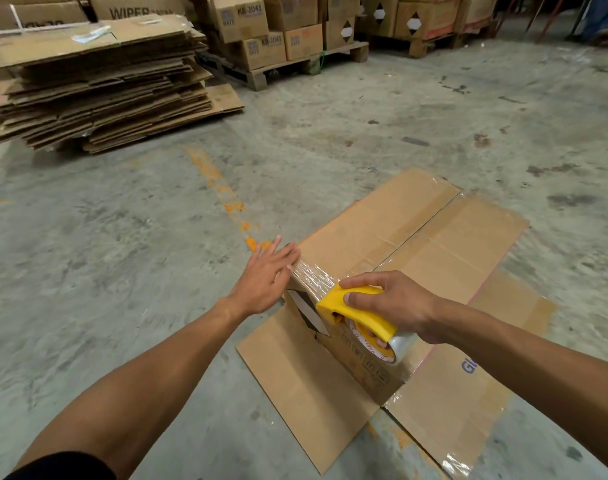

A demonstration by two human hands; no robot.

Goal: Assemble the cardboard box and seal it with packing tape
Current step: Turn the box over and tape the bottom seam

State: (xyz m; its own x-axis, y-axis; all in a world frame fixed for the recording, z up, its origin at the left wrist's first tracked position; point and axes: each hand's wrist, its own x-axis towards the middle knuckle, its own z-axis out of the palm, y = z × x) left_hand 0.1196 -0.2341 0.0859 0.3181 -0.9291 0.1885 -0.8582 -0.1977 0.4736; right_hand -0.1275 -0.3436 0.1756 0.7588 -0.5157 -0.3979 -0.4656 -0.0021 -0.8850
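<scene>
A brown cardboard box [410, 233] stands on the concrete floor, its top flaps closed along a centre seam. Lower flaps spread flat on the floor around it. My right hand [389, 303] grips a yellow tape dispenser [356, 311] with a roll of clear packing tape [396, 348], held at the box's near top edge. A strip of clear tape [313, 275] runs along that edge. My left hand [266, 275] lies flat with fingers spread, pressing the tape at the box's near left corner.
A tall stack of flattened cardboard [101, 95] sits at the far left. Wooden pallets with printed cartons [271, 36] line the back. A worn orange floor line [222, 192] runs toward the box.
</scene>
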